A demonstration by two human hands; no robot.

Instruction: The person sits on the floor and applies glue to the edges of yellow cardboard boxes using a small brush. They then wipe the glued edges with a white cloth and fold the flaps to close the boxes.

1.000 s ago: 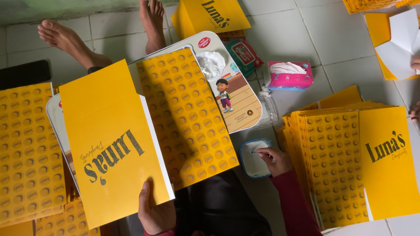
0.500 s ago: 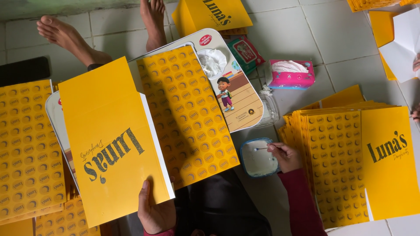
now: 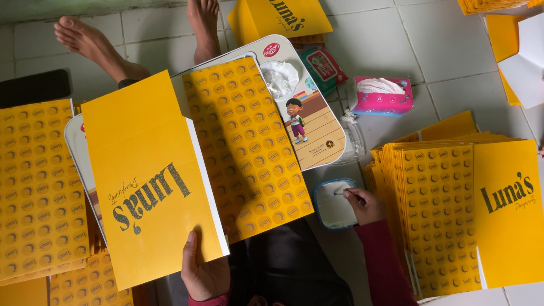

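Note:
My left hand (image 3: 204,272) grips the near edge of a large yellow folded card sheet (image 3: 150,187); its plain flap carries dark lettering and its other panel (image 3: 246,144) has a dotted pattern. The sheet rests on a small lap table with a cartoon picture (image 3: 317,133). My right hand (image 3: 367,205) pinches a thin stick whose tip dips into a small blue-rimmed tub of white paste (image 3: 331,207), just right of the sheet.
A fanned stack of the same yellow sheets (image 3: 453,209) lies to the right, another stack (image 3: 39,187) to the left. A pink tissue pack (image 3: 381,95), a black phone (image 3: 34,88) and my bare feet (image 3: 96,45) are on the white tile floor.
My right hand has shifted slightly right and up, bringing the stick over the paste tub. My left hand and the yellow sheet stay put.

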